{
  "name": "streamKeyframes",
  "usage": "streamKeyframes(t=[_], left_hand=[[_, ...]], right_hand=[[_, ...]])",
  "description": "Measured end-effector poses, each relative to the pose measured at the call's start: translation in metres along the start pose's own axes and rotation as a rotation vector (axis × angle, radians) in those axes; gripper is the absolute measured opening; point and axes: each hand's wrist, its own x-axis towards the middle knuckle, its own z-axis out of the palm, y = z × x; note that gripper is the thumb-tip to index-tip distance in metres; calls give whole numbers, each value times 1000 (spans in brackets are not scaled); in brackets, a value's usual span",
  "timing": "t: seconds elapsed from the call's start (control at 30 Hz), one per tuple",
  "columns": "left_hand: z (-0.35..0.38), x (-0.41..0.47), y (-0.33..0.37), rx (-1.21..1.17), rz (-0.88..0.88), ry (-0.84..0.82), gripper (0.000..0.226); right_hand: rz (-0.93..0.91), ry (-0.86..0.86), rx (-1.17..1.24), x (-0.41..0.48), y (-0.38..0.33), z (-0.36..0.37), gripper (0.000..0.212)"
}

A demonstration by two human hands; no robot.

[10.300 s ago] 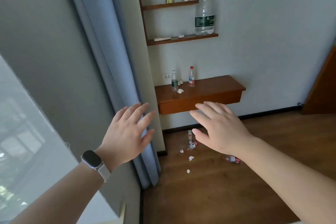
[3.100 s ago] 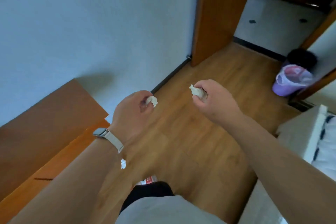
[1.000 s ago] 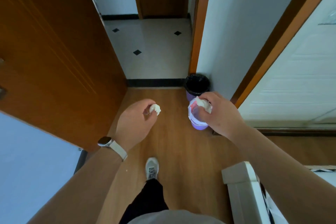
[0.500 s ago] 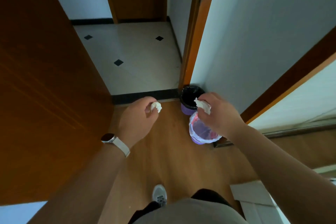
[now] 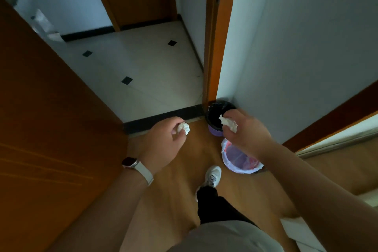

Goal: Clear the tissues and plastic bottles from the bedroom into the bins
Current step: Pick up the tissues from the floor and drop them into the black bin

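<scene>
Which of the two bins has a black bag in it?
The small purple bin tucked in the corner by the wooden door frame. The other purple bin, nearer the white shoe, has a white bag with red.

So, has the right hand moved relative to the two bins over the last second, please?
Yes. The right hand and its tissue have gone from over the white-lined bin forward to the black-lined bin beyond it.
</scene>
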Motion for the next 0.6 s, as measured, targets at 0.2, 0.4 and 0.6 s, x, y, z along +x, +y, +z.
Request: streamKeyframes(t=[0.2,0.4,0.6], left_hand=[[15,113,1,67,74,-50,30],[37,213,25,111,189,-110,27],[67,268,53,111,226,-209,20]], right_hand=[[38,17,53,99,34,-11,32],[125,62,76,166,84,-32,31],[250,127,73,185,124,-46,34]])
